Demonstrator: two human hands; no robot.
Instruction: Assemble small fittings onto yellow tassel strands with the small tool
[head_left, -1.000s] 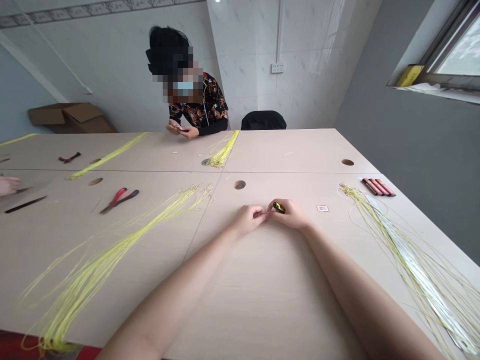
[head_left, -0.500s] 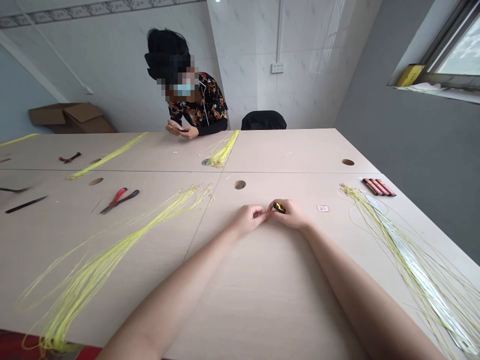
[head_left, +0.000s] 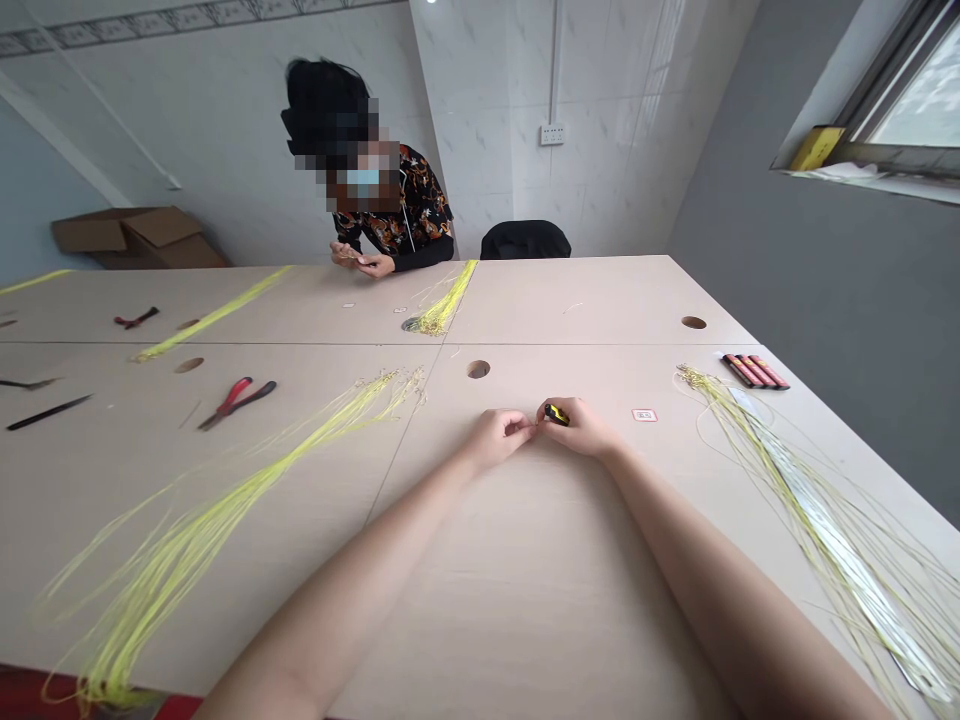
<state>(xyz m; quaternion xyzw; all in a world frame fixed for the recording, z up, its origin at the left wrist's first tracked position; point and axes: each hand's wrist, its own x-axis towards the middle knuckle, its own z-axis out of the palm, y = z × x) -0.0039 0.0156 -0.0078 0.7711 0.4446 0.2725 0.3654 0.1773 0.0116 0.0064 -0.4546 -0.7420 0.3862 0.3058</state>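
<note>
The right hand point(head_left: 579, 427) holds a black-and-yellow tool point(head_left: 556, 414), lettering too small to read.

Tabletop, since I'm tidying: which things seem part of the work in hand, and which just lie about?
Likely in use:
- black-and-yellow item, held in the right hand
- perhaps the left yellow bundle and right yellow bundle

Apparently lying about:
- pliers
- thin black tool
- red tubes
- label

On the worktop point(head_left: 465, 600), the left hand point(head_left: 501, 436) pinches something too small to make out, its fingertips meeting the right hand point(head_left: 581, 428), which holds a yellow-and-black tool point(head_left: 556, 414). Yellow strands point(head_left: 247, 490) run toward the near-left corner; others point(head_left: 784, 480) lie over a metal ruler point(head_left: 840, 550) along the right edge, near red tubes point(head_left: 755, 372).
</note>
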